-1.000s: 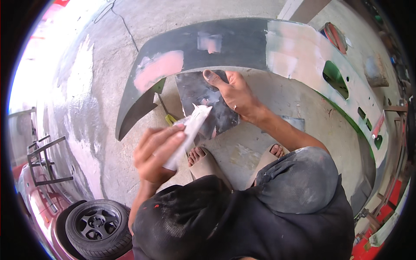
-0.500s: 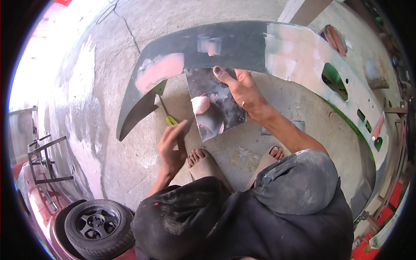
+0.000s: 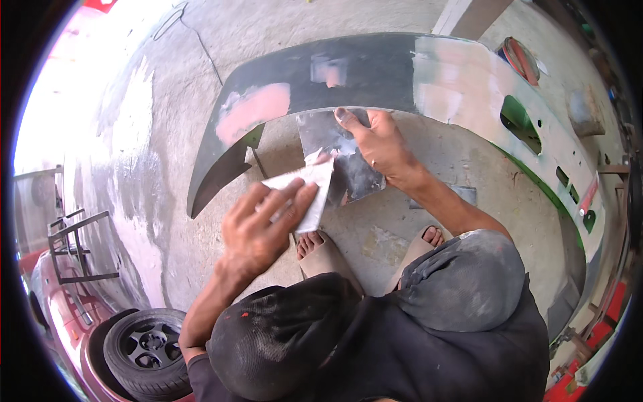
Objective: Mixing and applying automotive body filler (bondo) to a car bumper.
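Observation:
My left hand [image 3: 261,224] grips a white, flat filler spreader [image 3: 315,191], fingers lying over its face. The spreader's far edge meets pink body filler [image 3: 324,159] on a dark, stained mixing board [image 3: 358,179]. My right hand [image 3: 388,147] clamps that board by its right side, thumb on top, just under the lower edge of a long curved car body panel [image 3: 372,67]. The panel is dark grey at left and pale pinkish at right. Pink filler patches [image 3: 258,110] lie on its left part. Part of the board is hidden behind the spreader.
A wheel with a black rim [image 3: 149,352] lies at the lower left, beside a metal frame [image 3: 80,251]. A round tin [image 3: 519,59] stands beyond the panel at upper right. A grey flat block [image 3: 462,195] is on the concrete floor between my right forearm and the panel.
My left hand has come up and right to the board, and the white spreader now shows in it. The yellow-handled tool behind that hand is now covered. My right hand still holds the board.

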`<state>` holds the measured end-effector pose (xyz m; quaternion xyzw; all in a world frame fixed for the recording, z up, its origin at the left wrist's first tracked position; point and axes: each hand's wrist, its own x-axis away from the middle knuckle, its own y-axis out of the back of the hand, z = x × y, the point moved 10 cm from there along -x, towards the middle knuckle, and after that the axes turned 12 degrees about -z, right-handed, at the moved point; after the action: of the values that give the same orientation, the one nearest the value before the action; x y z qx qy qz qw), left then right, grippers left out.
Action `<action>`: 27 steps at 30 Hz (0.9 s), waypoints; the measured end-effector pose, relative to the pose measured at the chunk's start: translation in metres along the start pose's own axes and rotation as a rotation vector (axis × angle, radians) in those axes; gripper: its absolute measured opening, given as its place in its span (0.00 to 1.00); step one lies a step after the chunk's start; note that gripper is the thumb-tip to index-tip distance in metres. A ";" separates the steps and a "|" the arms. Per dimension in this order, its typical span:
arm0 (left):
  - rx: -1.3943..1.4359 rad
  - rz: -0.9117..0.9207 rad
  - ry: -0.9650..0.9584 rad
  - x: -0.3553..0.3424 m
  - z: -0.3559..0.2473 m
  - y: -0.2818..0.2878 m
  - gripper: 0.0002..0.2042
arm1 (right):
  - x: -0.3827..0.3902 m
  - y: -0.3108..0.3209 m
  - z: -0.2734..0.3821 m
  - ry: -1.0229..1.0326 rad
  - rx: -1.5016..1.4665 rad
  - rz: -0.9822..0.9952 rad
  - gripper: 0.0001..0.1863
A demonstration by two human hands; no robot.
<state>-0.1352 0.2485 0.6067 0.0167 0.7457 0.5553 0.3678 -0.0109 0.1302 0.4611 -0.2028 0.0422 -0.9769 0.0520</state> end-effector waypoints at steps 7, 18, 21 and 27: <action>-0.014 -0.089 0.038 -0.012 0.003 0.005 0.20 | 0.001 0.005 0.019 0.176 0.153 -0.056 0.20; 0.344 0.080 0.369 -0.017 0.037 -0.014 0.19 | 0.015 -0.002 0.033 0.269 0.407 -0.004 0.24; 0.501 0.144 0.517 -0.006 0.038 -0.026 0.16 | 0.006 0.004 0.005 0.180 0.361 -0.003 0.23; 0.737 0.282 0.664 0.033 0.028 -0.053 0.12 | -0.003 0.003 -0.014 0.126 0.305 -0.016 0.25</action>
<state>-0.1229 0.2647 0.5413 0.0684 0.9590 0.2751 0.0024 -0.0139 0.1284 0.4464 -0.1313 -0.1048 -0.9832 0.0718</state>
